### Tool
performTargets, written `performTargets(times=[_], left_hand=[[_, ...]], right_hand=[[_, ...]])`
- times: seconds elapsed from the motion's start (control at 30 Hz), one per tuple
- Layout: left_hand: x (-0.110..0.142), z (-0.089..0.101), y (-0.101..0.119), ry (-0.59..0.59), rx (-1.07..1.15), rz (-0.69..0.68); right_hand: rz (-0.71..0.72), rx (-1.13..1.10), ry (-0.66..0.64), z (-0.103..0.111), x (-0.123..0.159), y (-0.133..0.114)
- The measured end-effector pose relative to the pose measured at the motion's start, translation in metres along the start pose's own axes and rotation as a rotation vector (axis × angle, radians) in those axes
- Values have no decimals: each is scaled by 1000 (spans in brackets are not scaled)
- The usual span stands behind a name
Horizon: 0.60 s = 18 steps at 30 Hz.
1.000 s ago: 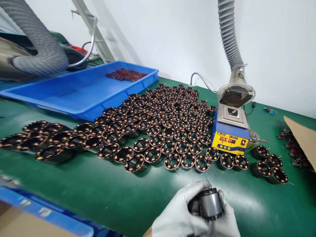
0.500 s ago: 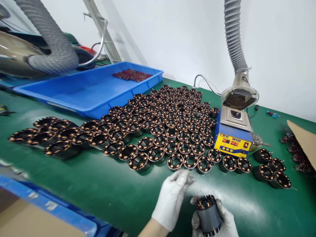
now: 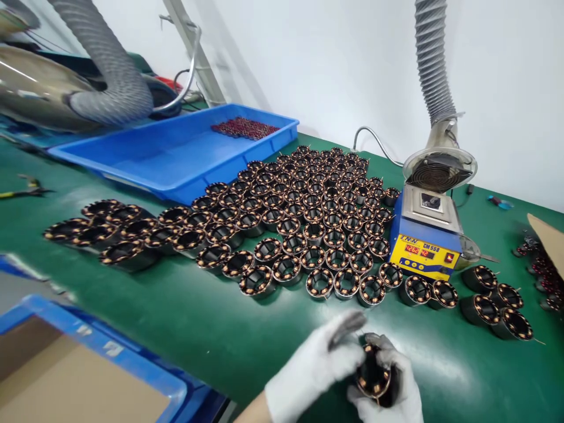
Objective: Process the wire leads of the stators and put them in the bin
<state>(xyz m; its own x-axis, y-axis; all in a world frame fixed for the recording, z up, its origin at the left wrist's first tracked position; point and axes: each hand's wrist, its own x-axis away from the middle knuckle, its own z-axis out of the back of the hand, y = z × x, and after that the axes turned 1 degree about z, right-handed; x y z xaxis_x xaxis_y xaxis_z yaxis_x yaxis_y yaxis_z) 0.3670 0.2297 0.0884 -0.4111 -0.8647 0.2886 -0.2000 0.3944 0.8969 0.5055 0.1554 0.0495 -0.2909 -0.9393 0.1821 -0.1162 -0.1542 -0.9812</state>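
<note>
Rt. hand (image 3: 406,376) grasped 1 wound ring (image 3: 374,383) nr. front edge of table (image 3: 189,329); lt. hand (image 3: 315,361) was adj., grip unclear; 1 blue tray (image 3: 154,155) sat nr. back edge.

Dark hollow ring-shaped part (image 3: 372,372), copper-coloured winding ends spaced around visible rim. Tilted, open end toward camera. Held in right hand (image 3: 396,376), outer side mostly covered by fingers. Short wire end at rim's lower edge.
</note>
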Motion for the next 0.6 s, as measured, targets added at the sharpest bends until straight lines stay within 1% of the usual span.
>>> performTargets(times=[0.03, 0.07, 0.1, 0.13, 0.2, 0.23, 0.27, 0.3, 0.33, 0.4, 0.43, 0.47, 0.53, 0.6], left_hand=[[-1, -5, -3, -54, -26, 37], [-2, -11, -6, -30, -10, 66], [-4, -15, -9, 44, 55, 87], [-5, -18, -9, 134, 160, 80], [-7, -17, -6, 303, 388, 2], [-7, -15, -3, 372, 441, -39], [-6, -12, 2, 405, 422, -56], [-5, -9, 6, 394, 333, -42], [-4, -8, 10, 354, 193, -7], [-2, -9, 15, 230, -87, 68], [-1, -10, 15, 182, -164, 81], [-1, -11, 16, 162, -192, 78], [-1, -11, 17, 207, -152, 81], [-1, -8, 22, 308, -72, 70]], right_hand=[[77, 87, 34, -2, 0, 4], [143, 174, 65, -4, -1, 7], [200, 240, 87, -7, -1, 9], [247, 271, 93, -9, -2, 10], [309, 297, 116, -13, -3, 13], [324, 305, 135, -14, -3, 14], [334, 312, 156, -15, -3, 15], [343, 314, 176, -15, -2, 16], [350, 309, 195, -15, -2, 17], [344, 291, 223, -15, -1, 20], [327, 301, 237, -15, 0, 22], [304, 326, 248, -14, 0, 22], [263, 388, 247, -13, 1, 23], [252, 419, 215, -13, 1, 22]])
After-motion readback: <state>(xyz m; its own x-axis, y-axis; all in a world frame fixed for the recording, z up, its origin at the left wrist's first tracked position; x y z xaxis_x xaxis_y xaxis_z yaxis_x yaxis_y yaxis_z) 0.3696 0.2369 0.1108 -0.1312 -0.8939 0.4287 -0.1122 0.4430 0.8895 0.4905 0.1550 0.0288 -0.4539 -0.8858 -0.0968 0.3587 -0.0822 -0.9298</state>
